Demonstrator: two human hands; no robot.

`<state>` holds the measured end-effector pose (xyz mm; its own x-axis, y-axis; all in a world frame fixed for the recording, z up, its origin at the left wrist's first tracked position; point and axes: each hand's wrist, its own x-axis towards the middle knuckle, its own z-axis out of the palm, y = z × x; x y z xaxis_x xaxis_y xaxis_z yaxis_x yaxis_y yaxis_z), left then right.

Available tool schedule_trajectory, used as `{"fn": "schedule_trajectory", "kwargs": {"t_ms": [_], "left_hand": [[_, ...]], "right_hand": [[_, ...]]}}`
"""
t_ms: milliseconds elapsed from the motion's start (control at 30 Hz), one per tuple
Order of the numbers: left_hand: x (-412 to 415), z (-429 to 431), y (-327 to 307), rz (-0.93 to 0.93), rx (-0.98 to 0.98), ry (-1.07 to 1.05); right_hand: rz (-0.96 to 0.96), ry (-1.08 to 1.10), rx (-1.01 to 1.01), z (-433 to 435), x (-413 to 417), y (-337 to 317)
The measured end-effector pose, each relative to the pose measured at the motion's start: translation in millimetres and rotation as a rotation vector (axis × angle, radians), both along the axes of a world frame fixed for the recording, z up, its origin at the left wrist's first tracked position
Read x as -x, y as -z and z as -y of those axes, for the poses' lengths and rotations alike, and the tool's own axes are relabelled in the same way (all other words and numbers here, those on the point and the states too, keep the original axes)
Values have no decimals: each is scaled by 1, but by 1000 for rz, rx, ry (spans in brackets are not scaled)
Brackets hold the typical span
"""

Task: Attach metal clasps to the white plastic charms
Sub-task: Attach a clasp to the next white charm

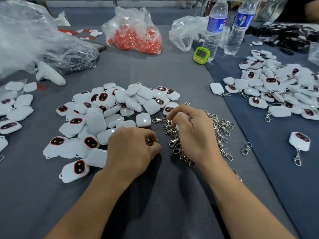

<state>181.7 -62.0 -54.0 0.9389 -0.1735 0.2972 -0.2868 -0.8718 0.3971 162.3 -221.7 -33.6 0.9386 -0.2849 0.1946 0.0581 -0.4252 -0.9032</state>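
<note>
Judging from the head view, the job is partway through. A wide spread of finished charms [276, 90] with clasps hanging from them lies on the right of the table [155, 195], and one more clasped charm [299, 141] sits apart nearer the edge. A large central pile of bare charms [103, 116] is not yet fitted, with a smaller group at the far left, and a tangled heap of loose clasps [219, 133] waits beside it. The left hand [133, 149] rests on the cloth just beside the central pile, its fingers curled in and its fingertips pinched on a small glint of metal, seemingly a clasp [154, 140]. The right hand [191, 133] hovers over the heap with its fingers curled round a white charm [181, 116], which shows only partly between them. Whether the two pieces are joined yet cannot be told. By the look of the piles, a good deal of work is left.
</note>
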Motion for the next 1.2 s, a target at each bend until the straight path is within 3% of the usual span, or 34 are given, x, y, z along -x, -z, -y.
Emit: {"fn": "schedule_trajectory", "kwargs": {"t_ms": [200,500,733,1200], "left_hand": [[-5,-11,-2,103,-72,55],[-11,-14,-2,-65,43,173],[-11,-17,-3,-89,98,220],[-8,-14,-8,-105,76,227]], "right_hand": [[-70,-42,-80,0,-4,5],[-42,-59,33,-1,-4,11],[-33,-99,139,0,-3,12],[-16,-105,156,2,-5,12]]}}
